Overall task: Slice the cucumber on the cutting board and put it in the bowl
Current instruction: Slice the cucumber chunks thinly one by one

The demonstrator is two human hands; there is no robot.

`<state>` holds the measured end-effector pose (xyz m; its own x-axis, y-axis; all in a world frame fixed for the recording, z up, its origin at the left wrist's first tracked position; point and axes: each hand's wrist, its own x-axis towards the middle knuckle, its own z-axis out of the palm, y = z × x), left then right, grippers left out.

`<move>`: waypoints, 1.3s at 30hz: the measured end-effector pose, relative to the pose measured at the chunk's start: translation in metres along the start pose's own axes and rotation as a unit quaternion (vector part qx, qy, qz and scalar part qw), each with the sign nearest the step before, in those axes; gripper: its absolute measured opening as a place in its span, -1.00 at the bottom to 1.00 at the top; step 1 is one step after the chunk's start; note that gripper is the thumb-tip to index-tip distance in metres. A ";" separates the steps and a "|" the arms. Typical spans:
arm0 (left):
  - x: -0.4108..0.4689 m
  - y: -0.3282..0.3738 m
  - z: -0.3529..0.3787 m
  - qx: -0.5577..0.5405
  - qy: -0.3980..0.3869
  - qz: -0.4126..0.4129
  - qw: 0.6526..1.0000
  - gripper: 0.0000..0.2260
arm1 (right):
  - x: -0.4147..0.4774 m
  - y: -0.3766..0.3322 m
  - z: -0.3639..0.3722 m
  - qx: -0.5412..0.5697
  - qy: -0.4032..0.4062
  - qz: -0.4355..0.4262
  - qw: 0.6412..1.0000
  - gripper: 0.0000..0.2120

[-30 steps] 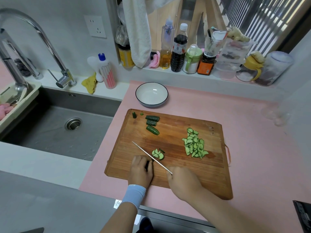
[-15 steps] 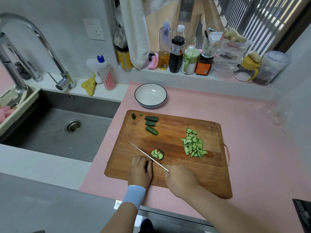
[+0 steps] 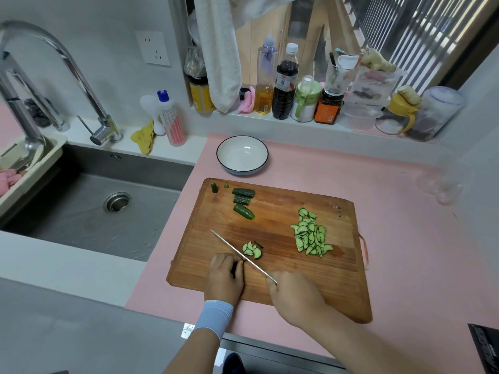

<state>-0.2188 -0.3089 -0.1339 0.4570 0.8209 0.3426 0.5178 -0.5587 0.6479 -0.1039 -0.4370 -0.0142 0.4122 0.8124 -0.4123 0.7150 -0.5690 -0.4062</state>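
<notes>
A wooden cutting board (image 3: 272, 287) lies on the pink counter. My left hand (image 3: 224, 276) presses down on a dark cucumber piece (image 3: 234, 268), mostly hidden under its fingers. My right hand (image 3: 294, 298) grips a knife (image 3: 240, 255) whose blade runs diagonally beside the left fingers. A few fresh slices (image 3: 252, 249) lie just right of the blade. A bigger pile of slices (image 3: 310, 236) sits on the board's right half. Three uncut cucumber chunks (image 3: 243, 203) and small end bits (image 3: 214, 188) rest near the far left corner. The empty white bowl (image 3: 242, 155) stands behind the board.
A steel sink (image 3: 89, 206) with a tall faucet (image 3: 67, 74) lies to the left. Bottles and jars (image 3: 286, 85) line the window ledge behind the bowl, with a hanging towel (image 3: 218, 49). A dish soap bottle (image 3: 171, 120) and yellow cloth (image 3: 144, 137) sit by the sink.
The hands and knife hold nearly the same place on the board; the small group of slices by the blade looks much the same. The camera view shifted slightly.
</notes>
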 end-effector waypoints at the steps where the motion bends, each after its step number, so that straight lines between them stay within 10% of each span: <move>1: 0.000 0.000 0.000 0.001 0.000 -0.001 1.000 -0.83 | 0.003 -0.001 0.001 0.004 -0.005 0.003 1.000 -0.63; 39: -0.002 0.000 -0.003 -0.009 -0.011 0.008 1.000 -0.86 | 0.013 -0.014 0.002 0.004 -0.002 0.027 1.000 -0.69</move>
<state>-0.2223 -0.3105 -0.1324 0.4808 0.8089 0.3384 0.4966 -0.5693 0.6552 -0.1100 -0.4188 -0.0156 0.4475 0.7807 -0.4363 0.6873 -0.6123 -0.3907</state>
